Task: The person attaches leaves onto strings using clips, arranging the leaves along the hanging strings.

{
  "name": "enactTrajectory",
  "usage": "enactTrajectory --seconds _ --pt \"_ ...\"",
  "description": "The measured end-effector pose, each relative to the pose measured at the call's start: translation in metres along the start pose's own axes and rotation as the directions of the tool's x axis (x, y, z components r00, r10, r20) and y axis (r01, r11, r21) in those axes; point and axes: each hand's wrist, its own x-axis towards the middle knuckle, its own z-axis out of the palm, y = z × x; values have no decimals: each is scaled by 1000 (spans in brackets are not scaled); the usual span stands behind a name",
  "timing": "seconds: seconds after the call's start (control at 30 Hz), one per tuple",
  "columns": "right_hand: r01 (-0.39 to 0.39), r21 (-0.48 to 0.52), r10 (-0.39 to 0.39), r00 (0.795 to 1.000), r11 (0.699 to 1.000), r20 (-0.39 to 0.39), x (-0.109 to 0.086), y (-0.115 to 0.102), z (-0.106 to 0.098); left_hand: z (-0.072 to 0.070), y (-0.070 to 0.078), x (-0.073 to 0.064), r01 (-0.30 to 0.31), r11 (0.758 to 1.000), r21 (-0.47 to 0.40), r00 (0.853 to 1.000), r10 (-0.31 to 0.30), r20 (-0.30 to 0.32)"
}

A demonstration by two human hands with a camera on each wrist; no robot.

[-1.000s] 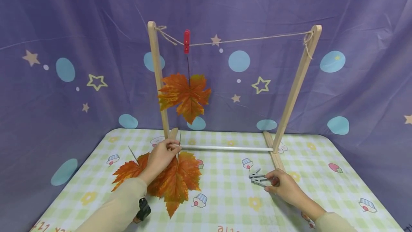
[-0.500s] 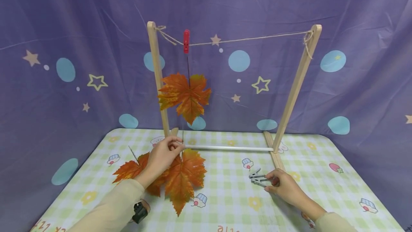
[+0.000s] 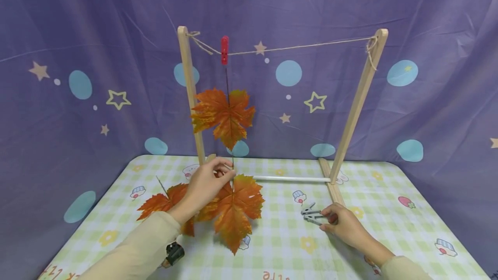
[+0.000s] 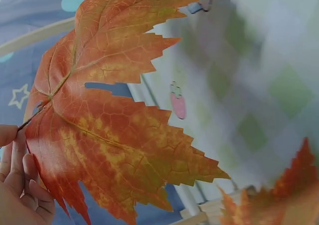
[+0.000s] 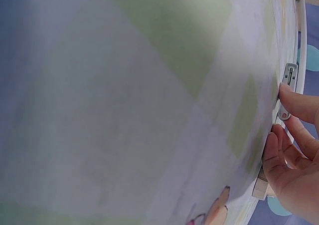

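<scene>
My left hand (image 3: 208, 182) pinches the thin dark stem of an orange artificial maple leaf (image 3: 235, 215) between thumb and fingers. The leaf hangs over the table, and the left wrist view shows this same maple leaf (image 4: 114, 130) large, its stem at the fingertips. Another maple leaf (image 3: 161, 202) lies on the table, partly hidden behind my left wrist. My right hand (image 3: 344, 224) holds a grey clothespin (image 3: 311, 215) close over the cloth at the right; in the right wrist view, thumb and finger grip the clothespin (image 5: 289, 78).
A wooden frame, with a left post (image 3: 189, 81) and right post (image 3: 358, 111), stands behind the hands. Twine (image 3: 295, 48) runs between the posts. From it a red clothespin (image 3: 225, 50) holds a hanging maple leaf (image 3: 225, 116). A white bar (image 3: 292, 179) joins the bases.
My left hand has moved right and slightly up, carrying its maple leaf away from the leaf on the table. My right hand and the grey clothespin have stayed put.
</scene>
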Motion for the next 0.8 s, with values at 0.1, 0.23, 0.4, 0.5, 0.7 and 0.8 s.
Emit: enactTrajectory --seconds 0.1,0.23,0.4,0.5,0.7,0.8 --pt "4 1 -4 1000 1000 2 0 0 0 0 7 2 -19 1000 -7 1000 19 2" --pt "9 4 -9 1000 1000 4 0 0 0 2 16 7 -53 998 13 999 53 -1" --pt "-2 0 2 1000 1000 -2 -1 1 0 8 28 17 -104 995 -1 994 104 -15" --pt "-11 -3 11 1000 1000 -2 -1 1 0 12 35 24 -132 991 19 991 132 -26" --pt "-11 6 11 1000 1000 9 -2 -1 0 19 48 37 -184 982 42 982 186 -45" --pt "-13 8 13 1000 1000 11 -2 -2 0 22 53 42 -201 979 21 978 202 -53"
